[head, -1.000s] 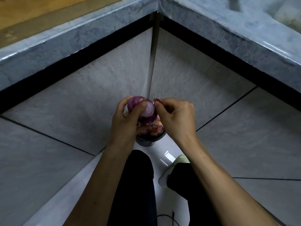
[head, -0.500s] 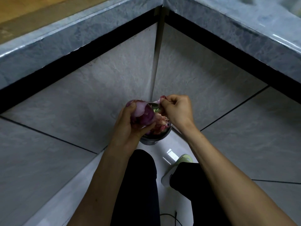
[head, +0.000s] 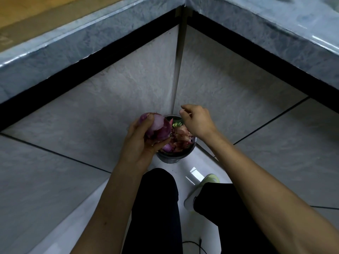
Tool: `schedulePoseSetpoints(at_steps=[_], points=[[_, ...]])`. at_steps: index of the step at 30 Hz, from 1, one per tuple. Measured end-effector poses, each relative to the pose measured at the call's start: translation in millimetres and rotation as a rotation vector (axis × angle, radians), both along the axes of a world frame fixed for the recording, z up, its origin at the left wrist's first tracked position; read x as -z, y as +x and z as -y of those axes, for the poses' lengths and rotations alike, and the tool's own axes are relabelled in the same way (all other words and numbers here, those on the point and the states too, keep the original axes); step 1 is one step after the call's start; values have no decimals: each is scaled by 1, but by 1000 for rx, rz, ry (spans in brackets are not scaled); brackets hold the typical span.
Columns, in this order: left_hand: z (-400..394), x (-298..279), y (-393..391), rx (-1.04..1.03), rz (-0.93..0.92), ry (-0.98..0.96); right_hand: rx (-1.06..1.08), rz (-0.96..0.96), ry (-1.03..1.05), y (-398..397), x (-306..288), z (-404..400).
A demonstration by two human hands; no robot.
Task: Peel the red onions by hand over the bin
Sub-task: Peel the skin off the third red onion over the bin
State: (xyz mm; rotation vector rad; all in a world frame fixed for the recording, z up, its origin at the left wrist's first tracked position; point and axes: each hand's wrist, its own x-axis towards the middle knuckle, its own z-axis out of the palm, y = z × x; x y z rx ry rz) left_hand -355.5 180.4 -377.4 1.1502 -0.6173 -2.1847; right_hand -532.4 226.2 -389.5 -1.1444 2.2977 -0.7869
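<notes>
The onion (head: 157, 127), partly peeled with a pale patch showing, sits gripped in the left hand (head: 142, 142) at the bin's (head: 176, 156) left rim. The right hand (head: 197, 121) hovers over the bin's far side, fingers curled; whether they pinch anything is unclear. Peels (head: 180, 138) fill the bin.

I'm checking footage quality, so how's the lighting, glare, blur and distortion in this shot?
Head view: dim, bluish light; bright glare on the counter edge and a floor patch; wide-angle bending of the counter lines; left hand, onion and bin fairly sharp, right hand slightly soft.
</notes>
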Motion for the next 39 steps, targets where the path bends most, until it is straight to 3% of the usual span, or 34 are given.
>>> schedulePoseSetpoints(at_steps=[3, 7, 9, 14, 24, 39], points=[[-1, -2, 0, 14, 40, -21, -27, 170, -187, 20, -20, -17], [-5, -12, -2, 84, 72, -45, -60, 287, -241, 43, -37, -42], [-10, -21, 1, 134, 37, -61, 27, 363, -299, 46, -45, -51], [-23, -36, 16, 227, 44, -352, 231, 660, -454, 48, -70, -65], [-41, -48, 13, 77, 104, -541, 318, 872, -553, 71, -88, -76], [-48, -49, 19, 55, 190, -676, 363, 753, -457, 77, -100, -71]])
